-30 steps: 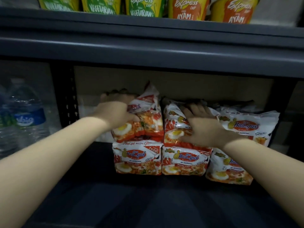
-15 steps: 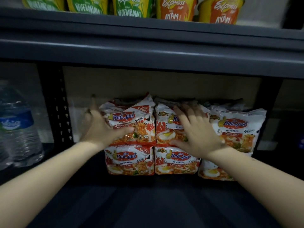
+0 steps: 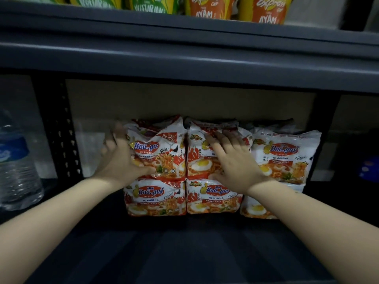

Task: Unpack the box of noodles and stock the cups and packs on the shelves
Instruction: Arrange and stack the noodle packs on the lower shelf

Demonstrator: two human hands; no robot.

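The stocking looks well advanced, judging from how things lie; the noodle packs [image 3: 155,167] stand at the back of the lower shelf [image 3: 184,253] in three columns, two high, faces turned outward; the left column and the middle column touch along their sides, and the right column [image 3: 285,158] sits just beside the middle one, its lower pack partly covered by the right forearm. The cups [image 3: 207,7] line the upper shelf [image 3: 184,37] in a row, green ones to the left, orange ones to the right.

The left hand [image 3: 121,160] is spread, fingers straight, laid along the outer left side of the upper left pack with the thumb across its front; the right hand [image 3: 233,160] is spread flat, palm down, pressing the face of the upper middle pack; neither hand grips anything; this reads as squaring the stack rather than placing a new pack.

What is left cannot be judged fully; the box is not in view, so whether more packs or cups wait in it cannot be told; the front of the lower shelf has room.

The cups are cut off at the top edge, only their lower halves showing; the left fingertips blur against the dim back wall; any packs behind the front row are hidden; a water bottle [image 3: 16,160] stands in the bay to the left, and a dark blue object at the far right is too dim to name.
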